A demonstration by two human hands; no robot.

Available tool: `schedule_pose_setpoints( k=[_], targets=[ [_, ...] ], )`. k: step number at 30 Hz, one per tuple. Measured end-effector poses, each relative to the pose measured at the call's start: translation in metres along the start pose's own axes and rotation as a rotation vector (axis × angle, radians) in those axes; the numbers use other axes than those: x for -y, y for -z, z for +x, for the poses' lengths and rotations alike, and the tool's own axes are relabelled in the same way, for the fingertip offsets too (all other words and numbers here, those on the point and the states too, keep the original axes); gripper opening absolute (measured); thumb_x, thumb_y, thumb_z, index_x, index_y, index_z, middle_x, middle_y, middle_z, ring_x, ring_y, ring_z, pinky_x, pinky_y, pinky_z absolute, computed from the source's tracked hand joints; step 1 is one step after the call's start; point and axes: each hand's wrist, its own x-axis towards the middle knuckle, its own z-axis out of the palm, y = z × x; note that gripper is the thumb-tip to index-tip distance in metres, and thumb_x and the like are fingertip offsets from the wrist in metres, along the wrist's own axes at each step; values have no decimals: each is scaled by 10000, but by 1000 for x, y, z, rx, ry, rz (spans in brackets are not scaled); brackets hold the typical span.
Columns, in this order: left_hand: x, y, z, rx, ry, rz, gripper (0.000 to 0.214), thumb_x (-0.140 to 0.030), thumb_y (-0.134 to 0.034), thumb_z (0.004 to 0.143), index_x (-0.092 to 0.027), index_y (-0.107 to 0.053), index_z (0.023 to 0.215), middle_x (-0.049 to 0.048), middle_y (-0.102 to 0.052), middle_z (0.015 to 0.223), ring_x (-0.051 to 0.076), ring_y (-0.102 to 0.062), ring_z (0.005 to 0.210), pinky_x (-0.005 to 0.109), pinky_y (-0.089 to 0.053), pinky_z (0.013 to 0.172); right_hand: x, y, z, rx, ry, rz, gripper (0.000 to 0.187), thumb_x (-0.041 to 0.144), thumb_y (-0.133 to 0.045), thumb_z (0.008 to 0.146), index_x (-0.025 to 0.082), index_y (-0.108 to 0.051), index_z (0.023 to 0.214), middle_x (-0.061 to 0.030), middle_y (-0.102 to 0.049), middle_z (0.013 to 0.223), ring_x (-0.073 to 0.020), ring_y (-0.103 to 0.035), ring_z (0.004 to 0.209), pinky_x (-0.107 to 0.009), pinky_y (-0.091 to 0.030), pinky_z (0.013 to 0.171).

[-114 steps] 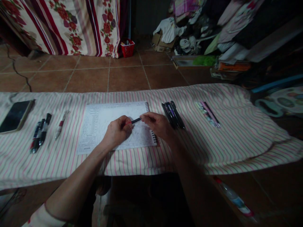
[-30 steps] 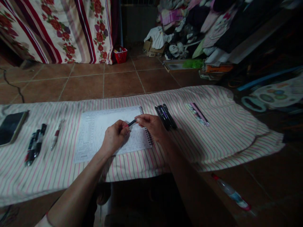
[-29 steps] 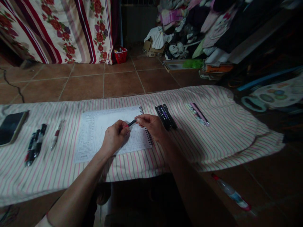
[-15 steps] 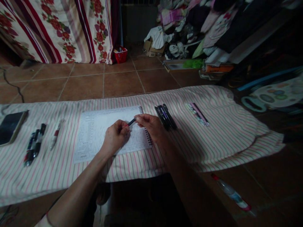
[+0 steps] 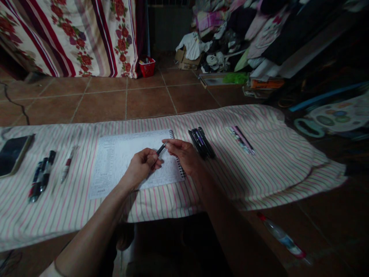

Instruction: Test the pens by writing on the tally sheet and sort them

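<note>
A dark pen (image 5: 161,149) is held at a slant above a spiral-bound notebook (image 5: 115,161) with a written-on page. My left hand (image 5: 144,161) is closed round the pen's lower part. The fingertips of my right hand (image 5: 184,152) pinch its upper tip, which looks light or metallic. To the right of the notebook, near my right hand, lies a bundle of dark pens (image 5: 201,142). Beyond it are several slim pens (image 5: 241,139), some of them patterned. Left of the notebook rest a red-and-white pen (image 5: 67,165) and a group of dark markers (image 5: 42,175).
A phone (image 5: 14,154) lies at the left on the striped cloth (image 5: 273,154) that covers the low table. A bottle (image 5: 284,236) lies on the tiled floor at the lower right. Behind the table are a red basket (image 5: 147,67) and a cardboard box (image 5: 187,59) beside piled clothes.
The pen has turned slightly steeper between my hands, and its light tip now shows at my right fingertips. My left fingers have shifted and loosened a little round it.
</note>
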Motion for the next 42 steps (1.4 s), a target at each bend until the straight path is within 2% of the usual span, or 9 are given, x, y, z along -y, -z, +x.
schedule_pose_setpoints(
  k=[8, 14, 19, 24, 27, 30, 37, 42],
  targets=[
    [-3, 0, -2, 58, 30, -37, 152, -264, -635, 755, -138, -552, 769, 38, -657, 650, 97, -554, 547, 215, -407, 522, 3, 1, -1, 7, -4, -2, 317, 404, -708, 667, 214, -735, 919, 7, -651, 766, -101, -497, 679, -263, -404, 688],
    [2, -1, 2, -27, -52, 16, 166, -261, -655, 715, -156, -530, 745, 17, -647, 606, 100, -544, 531, 229, -421, 534, 5, 1, -1, -21, 38, -92, 314, 411, -693, 673, 196, -737, 897, 12, -616, 675, -109, -473, 645, -265, -396, 661],
    [8, -1, 4, -98, -143, 99, 167, -292, -632, 734, -163, -526, 739, -7, -632, 608, 96, -535, 528, 224, -411, 522, 8, -3, -4, -79, 69, -166, 302, 416, -671, 695, 201, -735, 897, 3, -626, 694, -119, -488, 664, -266, -407, 662],
    [5, -4, 3, -40, -38, -20, 200, -309, -643, 733, -148, -531, 774, 21, -649, 631, 107, -552, 526, 236, -409, 522, 3, -4, -4, -31, 16, -56, 331, 424, -662, 711, 214, -716, 961, -5, -650, 824, -116, -530, 737, -263, -427, 720],
    [3, -5, 2, 7, -3, -75, 223, -322, -658, 731, -137, -544, 780, 35, -654, 650, 104, -553, 523, 233, -402, 515, -2, -4, -3, 52, -16, 14, 365, 428, -663, 714, 216, -706, 1008, 8, -624, 776, -104, -518, 709, -258, -424, 722],
    [1, -4, 2, 41, 5, -88, 208, -306, -661, 735, -131, -553, 765, 42, -660, 657, 100, -555, 527, 227, -398, 514, -4, -4, -3, 60, -16, 33, 378, 430, -673, 701, 199, -712, 999, 8, -608, 742, -100, -489, 669, -256, -413, 690],
    [4, -6, 3, -24, 15, -111, 172, -237, -667, 723, -135, -537, 769, 18, -646, 590, 98, -553, 503, 224, -407, 509, 5, -7, -5, -8, 45, -120, 296, 398, -665, 688, 169, -728, 866, 2, -631, 721, -125, -523, 717, -267, -401, 709],
    [6, -10, 3, -50, -12, -105, 171, -228, -662, 725, -139, -520, 761, 6, -635, 570, 104, -566, 502, 230, -422, 520, 6, -9, -6, -13, 74, -142, 295, 414, -632, 704, 183, -722, 863, 0, -632, 729, -137, -539, 733, -273, -405, 706]
  ],
)
